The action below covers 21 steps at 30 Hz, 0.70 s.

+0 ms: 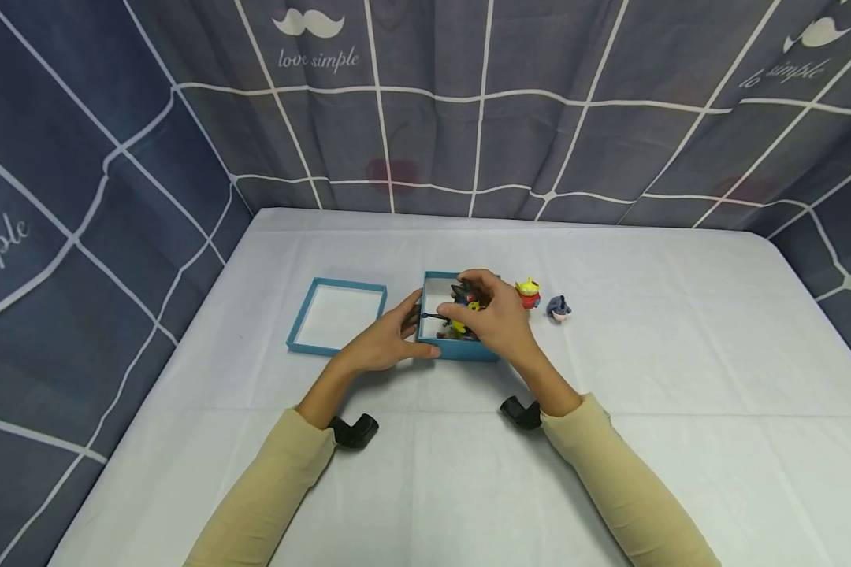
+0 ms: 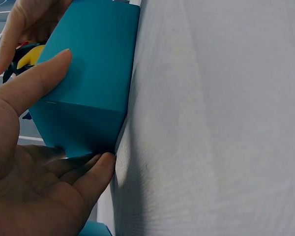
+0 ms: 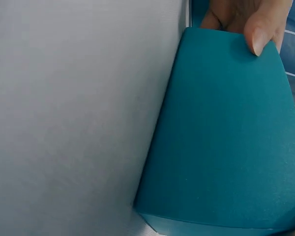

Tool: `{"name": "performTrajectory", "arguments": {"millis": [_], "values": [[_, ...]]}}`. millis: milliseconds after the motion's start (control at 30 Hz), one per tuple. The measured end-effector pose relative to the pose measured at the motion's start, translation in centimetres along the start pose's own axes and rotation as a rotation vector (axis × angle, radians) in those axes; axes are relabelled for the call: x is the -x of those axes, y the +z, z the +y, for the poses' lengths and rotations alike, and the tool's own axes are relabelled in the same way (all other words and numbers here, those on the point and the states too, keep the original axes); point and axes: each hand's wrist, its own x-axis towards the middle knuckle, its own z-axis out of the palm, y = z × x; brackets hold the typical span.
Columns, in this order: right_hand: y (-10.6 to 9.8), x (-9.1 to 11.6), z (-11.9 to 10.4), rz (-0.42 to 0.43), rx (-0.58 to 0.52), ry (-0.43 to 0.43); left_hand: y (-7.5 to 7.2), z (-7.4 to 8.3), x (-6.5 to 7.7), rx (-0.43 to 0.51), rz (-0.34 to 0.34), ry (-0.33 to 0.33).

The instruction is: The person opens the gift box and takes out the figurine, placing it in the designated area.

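Note:
A teal box (image 1: 461,350) stands uncovered on the table, with several small toy figures in it. My left hand (image 1: 386,339) holds the box at its left front corner, thumb on the front wall and fingers along the left side. Over the box, my right hand (image 1: 499,315) grips a dark figurine (image 1: 461,293) with yellow parts between thumb and fingers. In the left wrist view the figurine's yellow part (image 2: 30,58) shows above the box rim. The right wrist view shows mostly the front wall (image 3: 226,128), with the left thumb (image 3: 259,37) on its upper edge.
The teal-rimmed lid (image 1: 301,319) lies left of the box, white inside upward. Right of the box are a red and yellow-green alien figure (image 1: 528,293) and a small grey-blue donkey figure (image 1: 558,308). A dark checked curtain (image 1: 432,134) hangs behind the white table (image 1: 681,339).

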Motion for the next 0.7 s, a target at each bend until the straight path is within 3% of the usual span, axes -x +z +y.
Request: {"name": "performTrajectory", "arguments": {"millis": [300, 567, 700], "values": [[0.3, 0.1, -0.7, 0.062, 0.005, 0.021, -0.1, -0.1, -0.1, 0.002, -0.001, -0.005], [-0.1, 0.8, -3.9, 0.065, 0.007, 0.022, -0.1, 0.0, -0.2, 0.004, -0.002, -0.014], [-0.3, 0.7, -3.2, 0.059, -0.021, 0.023, -0.1, -0.1, -0.2, 0.007, 0.001, -0.020]]}}
